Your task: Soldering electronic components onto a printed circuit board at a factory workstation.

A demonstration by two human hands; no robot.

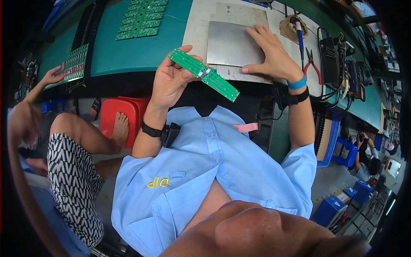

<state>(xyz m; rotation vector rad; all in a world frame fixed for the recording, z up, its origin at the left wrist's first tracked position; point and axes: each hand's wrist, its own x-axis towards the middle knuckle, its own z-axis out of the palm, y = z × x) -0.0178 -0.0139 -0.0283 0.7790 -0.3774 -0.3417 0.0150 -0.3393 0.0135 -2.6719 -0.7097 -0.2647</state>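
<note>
My left hand (pixel 168 85) is closed on a long green circuit board (pixel 221 86), pinched near its left end between thumb and fingers. The board hangs tilted in front of the bench edge, its right end lower, with small silvery parts at its middle. My right hand (pixel 277 59) has its fingers spread and holds nothing. It reaches over the right side of a flat grey metal plate (pixel 229 43) on the white bench top; whether the fingertips press on the plate I cannot tell.
Red-handled pliers (pixel 316 70) and a blue soldering iron (pixel 299 36) lie right of the plate, near a black device (pixel 332 58) with cables. Green circuit boards (pixel 142 19) rest on the teal mat. At left sit a co-worker's hand (pixel 53 76) and a red stool (pixel 122 112).
</note>
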